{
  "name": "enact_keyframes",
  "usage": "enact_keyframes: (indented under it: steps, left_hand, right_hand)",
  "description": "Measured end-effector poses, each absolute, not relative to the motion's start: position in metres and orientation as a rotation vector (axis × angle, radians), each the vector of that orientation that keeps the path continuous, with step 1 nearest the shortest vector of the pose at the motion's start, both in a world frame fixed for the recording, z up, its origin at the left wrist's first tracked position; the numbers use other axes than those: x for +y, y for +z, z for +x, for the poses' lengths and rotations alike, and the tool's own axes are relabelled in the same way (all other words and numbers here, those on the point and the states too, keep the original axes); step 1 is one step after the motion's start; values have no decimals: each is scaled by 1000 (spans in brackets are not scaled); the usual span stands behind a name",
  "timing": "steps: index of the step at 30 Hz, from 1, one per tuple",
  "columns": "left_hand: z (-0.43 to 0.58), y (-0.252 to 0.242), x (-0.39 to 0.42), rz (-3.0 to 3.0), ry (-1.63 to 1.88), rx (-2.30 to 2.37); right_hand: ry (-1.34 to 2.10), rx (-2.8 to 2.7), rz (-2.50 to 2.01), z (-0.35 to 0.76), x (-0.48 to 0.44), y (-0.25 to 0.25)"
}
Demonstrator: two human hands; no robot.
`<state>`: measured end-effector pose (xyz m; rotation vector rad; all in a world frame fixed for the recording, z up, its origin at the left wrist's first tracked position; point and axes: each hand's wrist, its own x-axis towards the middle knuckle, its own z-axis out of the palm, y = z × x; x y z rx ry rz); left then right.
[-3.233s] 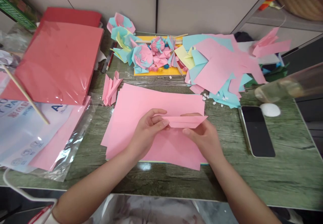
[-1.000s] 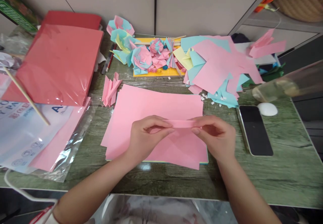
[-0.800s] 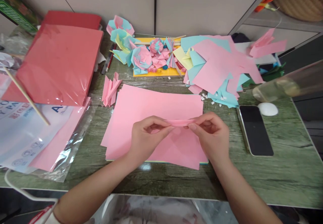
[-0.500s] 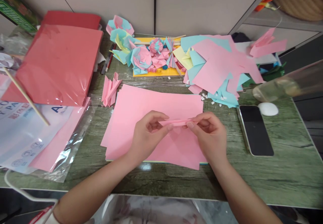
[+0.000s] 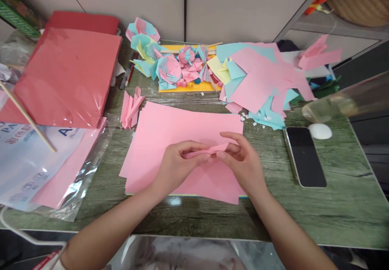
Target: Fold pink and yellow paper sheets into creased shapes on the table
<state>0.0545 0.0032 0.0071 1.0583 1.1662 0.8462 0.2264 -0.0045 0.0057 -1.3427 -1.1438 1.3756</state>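
Between my two hands is a narrow folded strip of pink paper (image 5: pixel 217 148), raised above a stack of pink paper sheets (image 5: pixel 170 128). My left hand (image 5: pixel 179 160) pinches the strip toward its left part, fingers behind and thumb in front. At its right part, my right hand (image 5: pixel 243 160) grips it with the thumb and bent fingers, while the index finger is lifted off. Left of the stack lies a group of folded pink paper pieces (image 5: pixel 131 110). Thin wires (image 5: pixel 182 100) lie behind the stack.
Paper flowers (image 5: pixel 168 71) sit on a yellow tray (image 5: pixel 164 88) at the back. Pink and blue paper scraps (image 5: pixel 258 75) are piled right of it. A phone (image 5: pixel 305 156) and a white oval object (image 5: pixel 320 131) lie at right. Red paper packs (image 5: pixel 69 75) and a stick (image 5: pixel 28 118) are at left.
My right hand has shifted left along the strip, closer to my left hand, and its index finger has lifted. The strip now tilts up toward the right. The view has shifted slightly.
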Motion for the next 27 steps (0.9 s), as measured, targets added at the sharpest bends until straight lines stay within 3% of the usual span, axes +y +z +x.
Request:
enact_keyframes:
  steps: [6, 14, 27]
  left_hand:
    - [55, 7, 4, 1076, 850, 1154]
    - [53, 7, 5, 1027, 814, 1155]
    - [54, 5, 1, 1011, 888, 1099]
  right_hand:
    - [1479, -1106, -1291, 232, -4, 0]
    - [1271, -1181, -1437, 226, -9, 7]
    - [1249, -1124, -1508, 223, -9, 7]
